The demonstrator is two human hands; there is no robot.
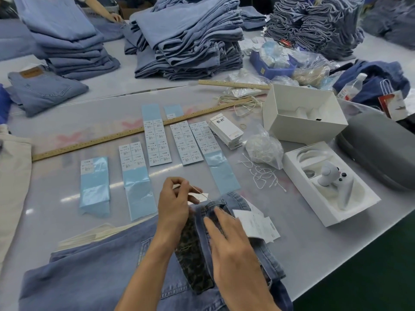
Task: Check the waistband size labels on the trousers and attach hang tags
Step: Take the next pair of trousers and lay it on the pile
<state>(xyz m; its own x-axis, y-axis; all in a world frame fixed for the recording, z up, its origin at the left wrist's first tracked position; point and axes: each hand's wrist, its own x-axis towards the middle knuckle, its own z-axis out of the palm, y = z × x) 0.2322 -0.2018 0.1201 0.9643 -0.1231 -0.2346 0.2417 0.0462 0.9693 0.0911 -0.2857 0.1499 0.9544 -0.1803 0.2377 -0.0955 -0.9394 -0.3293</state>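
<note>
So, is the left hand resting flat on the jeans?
No, the left hand is raised, pinching a thin string above the waistband.

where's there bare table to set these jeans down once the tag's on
Bare table lies left of the sticker sheets, below the long wooden ruler. Another free strip runs between the folded jeans and that ruler. The right side is crowded: white boxes, string loops, hang tag stack.

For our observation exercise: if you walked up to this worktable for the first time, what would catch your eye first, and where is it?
Nearest the viewer, the left hand pinches a thin white tag string above the waistband of the blue denim trousers, while the right hand rests flat on it. Just beyond, pale blue sticker-label sheets lie in rows mid-table. Tall stacks of folded blue jeans fill the far side.
</note>
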